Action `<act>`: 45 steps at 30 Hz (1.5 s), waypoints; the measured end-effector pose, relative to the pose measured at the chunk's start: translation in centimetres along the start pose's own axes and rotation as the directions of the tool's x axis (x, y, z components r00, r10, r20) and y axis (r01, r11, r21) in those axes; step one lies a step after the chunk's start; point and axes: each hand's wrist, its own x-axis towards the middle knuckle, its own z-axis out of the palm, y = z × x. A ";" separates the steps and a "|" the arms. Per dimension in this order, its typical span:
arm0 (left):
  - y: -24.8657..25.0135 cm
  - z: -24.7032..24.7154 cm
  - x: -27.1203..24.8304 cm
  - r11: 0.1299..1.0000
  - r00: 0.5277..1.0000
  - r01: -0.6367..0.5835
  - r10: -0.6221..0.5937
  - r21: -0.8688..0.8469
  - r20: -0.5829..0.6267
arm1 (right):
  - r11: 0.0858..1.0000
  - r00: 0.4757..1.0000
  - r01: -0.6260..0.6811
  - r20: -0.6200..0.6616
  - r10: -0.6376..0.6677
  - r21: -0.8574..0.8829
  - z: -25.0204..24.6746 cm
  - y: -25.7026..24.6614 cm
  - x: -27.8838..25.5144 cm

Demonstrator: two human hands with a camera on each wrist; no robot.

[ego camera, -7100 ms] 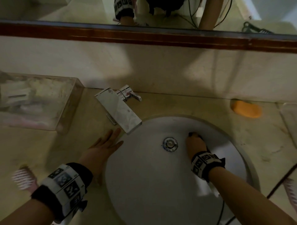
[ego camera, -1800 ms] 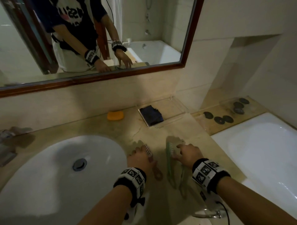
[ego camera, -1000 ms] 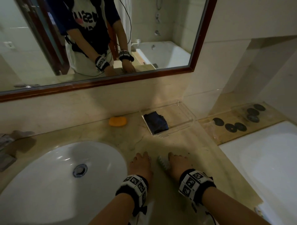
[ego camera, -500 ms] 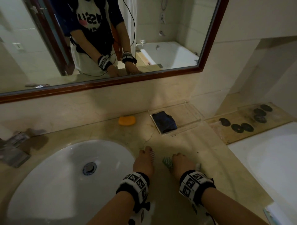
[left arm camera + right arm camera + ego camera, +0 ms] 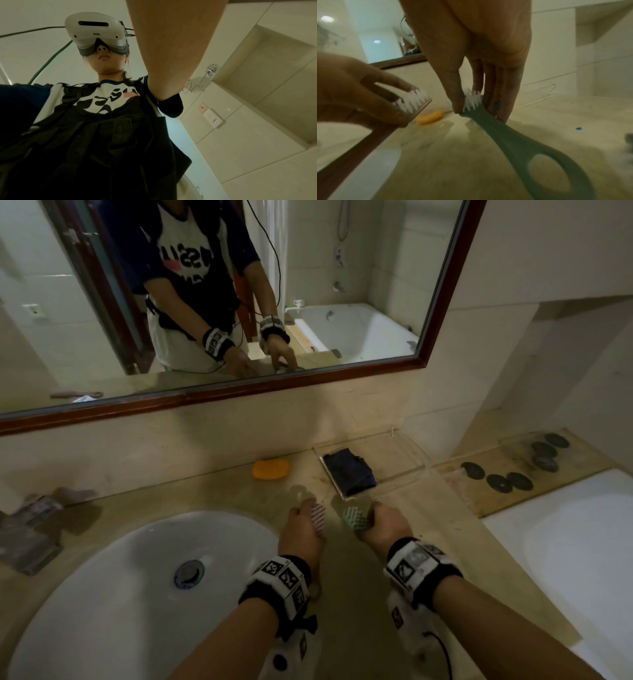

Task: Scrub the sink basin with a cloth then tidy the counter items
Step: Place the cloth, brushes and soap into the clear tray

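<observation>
Clear tray [image 5: 407,460] holding dark cloth [image 5: 350,471]; hands gripping brushes

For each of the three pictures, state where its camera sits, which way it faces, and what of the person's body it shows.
Head: looks down at the beige counter; both forearms show.
Left wrist: faces up at the torso; one forearm shows.
Right wrist: looks along the right hand pinching the green bristle brush.
Shared: head and right wrist both show the orange soap bar.

Black wristbands [image 5: 278,580] carrying white square-patterned marker tags, dark short sleeves [image 5: 169,106], a white printed shirt, black harness, white headset [image 5: 96,31].
</observation>
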 end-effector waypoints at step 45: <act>11.0 7.2 23.2 0.864 0.994 0.100 -0.065 0.493 -0.088 | 0.992 0.992 0.101 0.071 -0.107 0.077 -8.2 5.1 25.4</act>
